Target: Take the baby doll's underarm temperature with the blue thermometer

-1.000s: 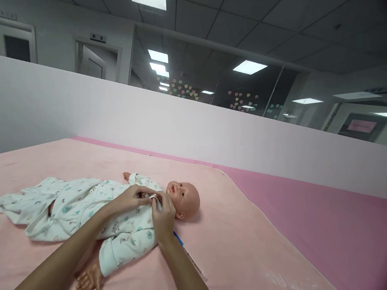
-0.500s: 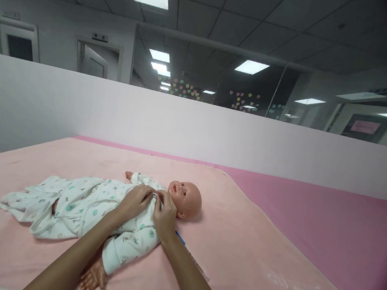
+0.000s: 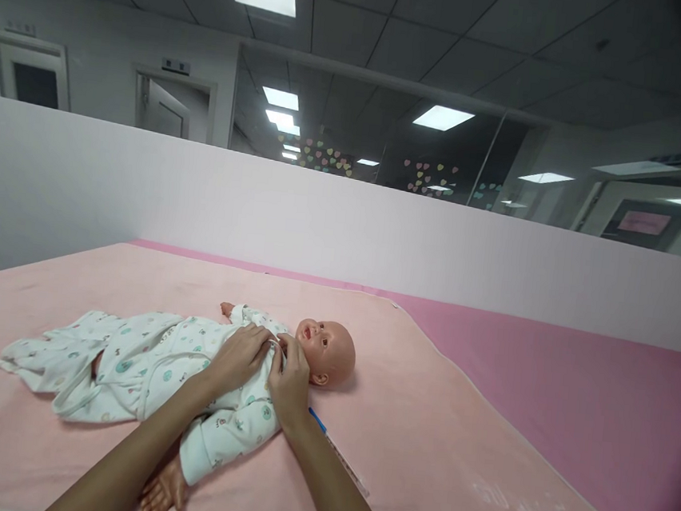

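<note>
A baby doll (image 3: 334, 351) lies on its back, its head to the right and its legs to the left. It wears a white outfit (image 3: 180, 352) with a small green and brown print. At the neckline, my left hand (image 3: 244, 352) is closed, its fingertips pinching the outfit's edge. My right hand (image 3: 291, 375) is closed on the same edge, just below the doll's chin. The fingertips of both hands nearly meet, and a thin strip of white trim shows between them. Exactly what lies inside the pinches is hidden.
Beside my right forearm lies a thin pen-like stick (image 3: 347, 465) with a blue end. A peach cloth (image 3: 448, 451) covers much of the pink padded surface (image 3: 573, 398). A low white wall (image 3: 343, 224) runs along the back, with glass and doors beyond.
Both hands stay at the doll's neckline, with only a very slight shift of the right fingers. The doll and its outfit lie as before.
</note>
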The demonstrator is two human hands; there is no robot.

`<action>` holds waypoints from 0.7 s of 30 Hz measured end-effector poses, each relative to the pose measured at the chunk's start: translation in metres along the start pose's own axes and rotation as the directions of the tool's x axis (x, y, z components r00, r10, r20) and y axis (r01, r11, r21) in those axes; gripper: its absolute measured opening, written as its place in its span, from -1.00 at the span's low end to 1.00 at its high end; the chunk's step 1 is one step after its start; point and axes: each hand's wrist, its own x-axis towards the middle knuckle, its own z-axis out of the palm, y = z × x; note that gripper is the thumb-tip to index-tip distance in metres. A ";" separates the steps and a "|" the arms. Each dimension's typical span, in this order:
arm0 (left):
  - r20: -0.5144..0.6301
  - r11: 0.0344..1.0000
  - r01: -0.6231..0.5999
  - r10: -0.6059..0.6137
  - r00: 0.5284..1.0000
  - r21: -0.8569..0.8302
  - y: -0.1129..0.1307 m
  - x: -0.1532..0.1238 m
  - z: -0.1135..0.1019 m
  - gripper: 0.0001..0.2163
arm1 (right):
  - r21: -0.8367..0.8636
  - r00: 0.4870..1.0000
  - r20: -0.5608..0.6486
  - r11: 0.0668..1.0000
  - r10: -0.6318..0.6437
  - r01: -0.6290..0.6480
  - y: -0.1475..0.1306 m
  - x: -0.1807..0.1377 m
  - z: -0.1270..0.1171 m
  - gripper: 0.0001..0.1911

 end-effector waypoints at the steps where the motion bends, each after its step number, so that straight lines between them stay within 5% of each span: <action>1: -0.002 1.000 -0.007 0.007 1.000 -0.008 0.001 0.000 -0.001 -0.82 | 0.006 1.000 0.001 1.000 0.002 -0.002 0.000 0.000 0.000 -0.80; 21: -0.026 0.981 -0.084 0.090 0.996 0.172 0.006 -0.001 -0.002 -0.85 | 0.016 1.000 0.016 1.000 0.020 -0.020 -0.001 -0.001 -0.001 -0.82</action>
